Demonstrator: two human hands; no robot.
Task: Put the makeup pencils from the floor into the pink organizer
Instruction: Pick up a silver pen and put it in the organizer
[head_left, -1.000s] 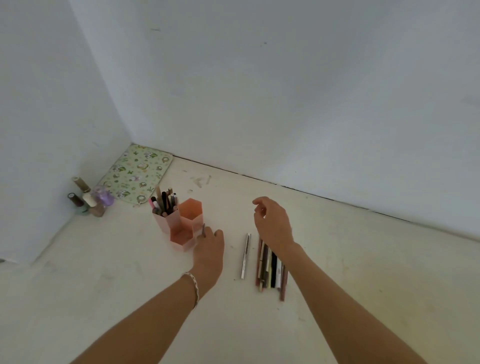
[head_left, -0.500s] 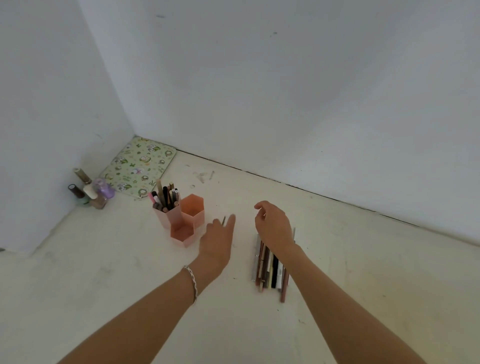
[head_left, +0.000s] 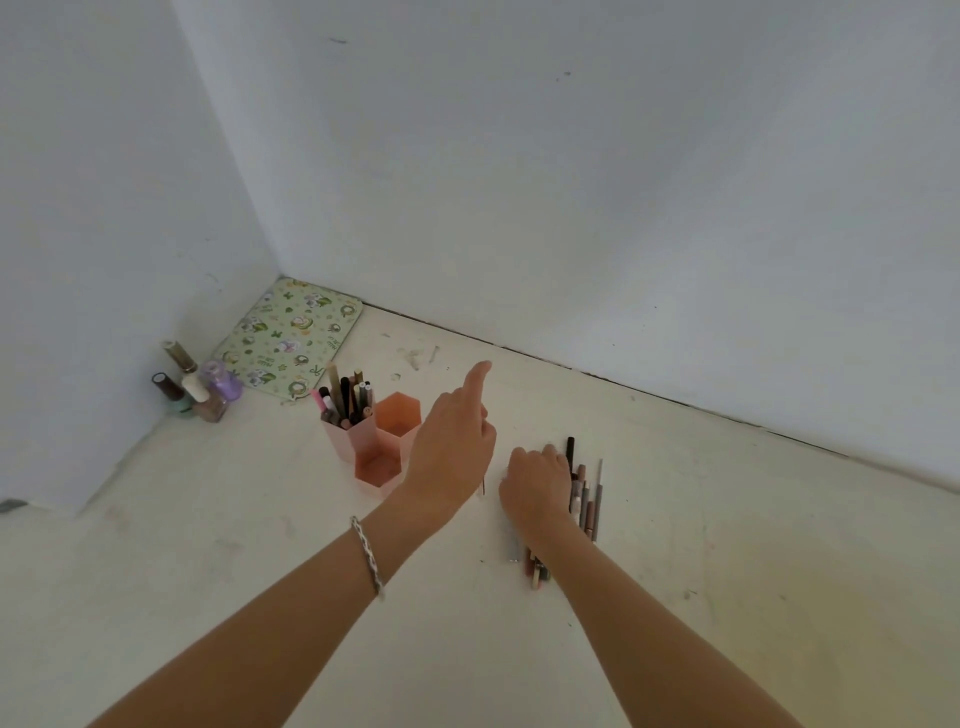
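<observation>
The right hand (head_left: 537, 486) is pressing down on the row of makeup pencils (head_left: 584, 499) lying on the floor (head_left: 727, 571), its fingers curling over their upper ends; whether any pencil is actually pinched I cannot tell. The left hand (head_left: 449, 452) is hovering above the floor with its forefinger stretched out and the other fingers loosely bent; a thin dark stick is showing just below its palm, but whether the hand is gripping it is unclear. A bracelet (head_left: 368, 556) is circling the left wrist.

Just left of that hand the pink organizer (head_left: 376, 441) is standing upright, three hexagonal cells joined together. The far-left cell is holding a bunch of pencils and brushes (head_left: 345, 397); the other two look empty. The left hand is partly covering the organizer's right side.

The floor is pale cream, scuffed and stained. Two plain white walls (head_left: 571, 182) are meeting in a corner, where a green patterned mat (head_left: 291, 343) is lying flat. Beside it, against the left wall, small nail polish bottles (head_left: 200, 387) are clustering together.
</observation>
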